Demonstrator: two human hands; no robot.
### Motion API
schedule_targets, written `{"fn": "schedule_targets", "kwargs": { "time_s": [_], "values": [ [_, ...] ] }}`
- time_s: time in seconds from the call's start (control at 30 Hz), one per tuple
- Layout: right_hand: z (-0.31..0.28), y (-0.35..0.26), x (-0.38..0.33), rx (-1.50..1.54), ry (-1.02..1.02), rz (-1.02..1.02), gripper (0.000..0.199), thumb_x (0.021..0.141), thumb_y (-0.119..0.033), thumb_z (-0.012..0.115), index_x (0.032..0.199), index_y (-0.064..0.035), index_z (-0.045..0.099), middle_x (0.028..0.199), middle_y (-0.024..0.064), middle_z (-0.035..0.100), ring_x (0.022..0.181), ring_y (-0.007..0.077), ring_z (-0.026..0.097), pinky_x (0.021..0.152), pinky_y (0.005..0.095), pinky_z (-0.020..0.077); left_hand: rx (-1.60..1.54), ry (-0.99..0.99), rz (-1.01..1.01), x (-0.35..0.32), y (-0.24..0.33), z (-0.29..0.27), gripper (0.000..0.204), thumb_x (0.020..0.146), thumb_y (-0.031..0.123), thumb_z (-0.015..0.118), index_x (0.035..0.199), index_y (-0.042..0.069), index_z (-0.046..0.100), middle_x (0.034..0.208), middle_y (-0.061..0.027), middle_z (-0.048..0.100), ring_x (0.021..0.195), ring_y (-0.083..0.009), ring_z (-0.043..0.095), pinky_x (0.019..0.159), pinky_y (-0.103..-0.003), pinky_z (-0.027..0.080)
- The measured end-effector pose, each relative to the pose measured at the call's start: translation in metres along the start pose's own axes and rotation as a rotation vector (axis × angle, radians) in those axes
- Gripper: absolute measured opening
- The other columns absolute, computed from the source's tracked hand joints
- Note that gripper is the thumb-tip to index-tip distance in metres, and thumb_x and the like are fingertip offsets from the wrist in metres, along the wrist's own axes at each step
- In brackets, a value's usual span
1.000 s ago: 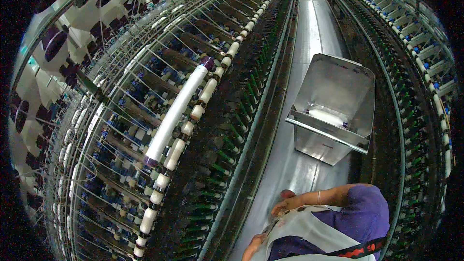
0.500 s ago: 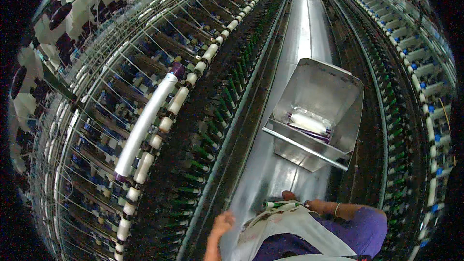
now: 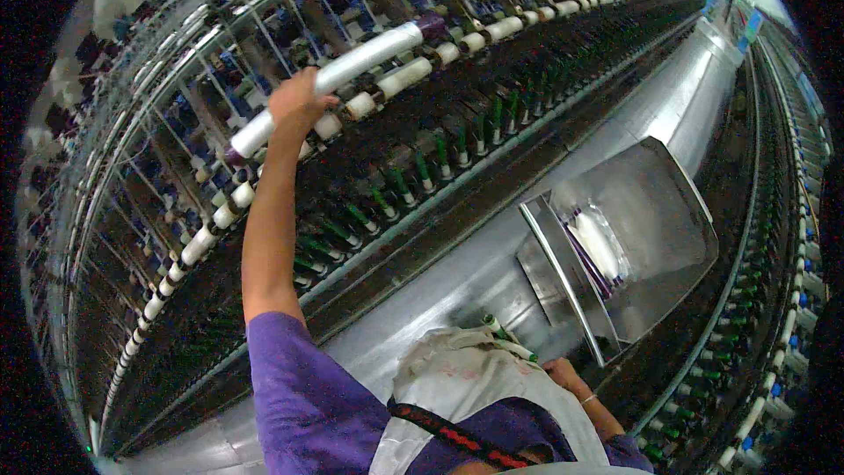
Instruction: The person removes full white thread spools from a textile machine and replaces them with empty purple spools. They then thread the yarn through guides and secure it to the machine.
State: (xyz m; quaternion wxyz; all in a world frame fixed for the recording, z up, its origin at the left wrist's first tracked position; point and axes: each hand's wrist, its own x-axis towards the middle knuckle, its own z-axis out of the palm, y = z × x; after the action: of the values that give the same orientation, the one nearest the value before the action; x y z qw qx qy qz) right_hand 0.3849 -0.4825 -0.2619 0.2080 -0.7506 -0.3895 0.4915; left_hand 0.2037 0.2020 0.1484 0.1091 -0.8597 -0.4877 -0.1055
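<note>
The bin (image 3: 665, 242) is bare sheet metal, dull-bright inside, its handle bar (image 3: 563, 286) polished and glossy. Smooth metal also makes up the walkway (image 3: 374, 325), hazy in places and mirror-bright in others. The long white roll (image 3: 374, 52) looks smooth with a soft sheen, its purple end (image 3: 432, 28) like plastic. The green tubes (image 3: 442, 157) look like plastic too. The apron (image 3: 457, 374) is matt, creased, stained cloth; the purple sleeve (image 3: 308, 387) is matt fabric
</note>
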Motion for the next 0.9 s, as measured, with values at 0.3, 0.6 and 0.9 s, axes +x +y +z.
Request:
{"fn": "schedule_targets", "kwargs": {
  "time_s": [0.3, 0.6, 0.9],
  "values": [
    [0.002, 0.089, 0.015, 0.007, 0.019, -0.076, 0.021, 0.08, -0.026, 0.063, 0.089, -0.0082, 0.069, 0.086, 0.0109, 0.068, 0.082, 0.0306, 0.065, 0.073, 0.0409, 0.0522, -0.556, 0.382, -0.154, -0.158, 0.036, -0.052, 0.078, 0.072, 0.022, 0.077, 0.141, 0.012, 0.042, 0.122, -0.0206, 0.064, 0.106, -0.0394, 0.065, 0.089, -0.047, 0.052],
    [-0.1, -0.059, 0.013, 0.778, -0.214, -0.273, 0.019, 0.093, -0.013, 0.053, 0.082, -0.0034, 0.066, 0.074, 0.0087, 0.063, 0.065, 0.0175, 0.061, 0.056, 0.0299, 0.0473, -2.024, 0.365, -0.161, -0.17, 0.018, -0.1, 0.049, 0.091, 0.042, 0.068, 0.117, 0.004, 0.053, 0.086, -0.0092, 0.066, 0.059, -0.0197, 0.064, 0.05, -0.033, 0.054],
    [-0.137, -0.393, 0.121, 0.727, 0.121, -1.017, 0.021, 0.101, -0.016, 0.054, 0.104, 0.0018, 0.064, 0.062, -0.0018, 0.05, 0.054, 0.0054, 0.042, 0.049, 0.0225, 0.0332, -2.838, -0.382, -0.332, -0.183, 0.12, 0.053, 0.05, 0.093, 0.04, 0.065, 0.115, -0.003, 0.056, 0.092, -0.0154, 0.065, 0.07, -0.0274, 0.063, 0.058, -0.038, 0.057]
  ]
}}
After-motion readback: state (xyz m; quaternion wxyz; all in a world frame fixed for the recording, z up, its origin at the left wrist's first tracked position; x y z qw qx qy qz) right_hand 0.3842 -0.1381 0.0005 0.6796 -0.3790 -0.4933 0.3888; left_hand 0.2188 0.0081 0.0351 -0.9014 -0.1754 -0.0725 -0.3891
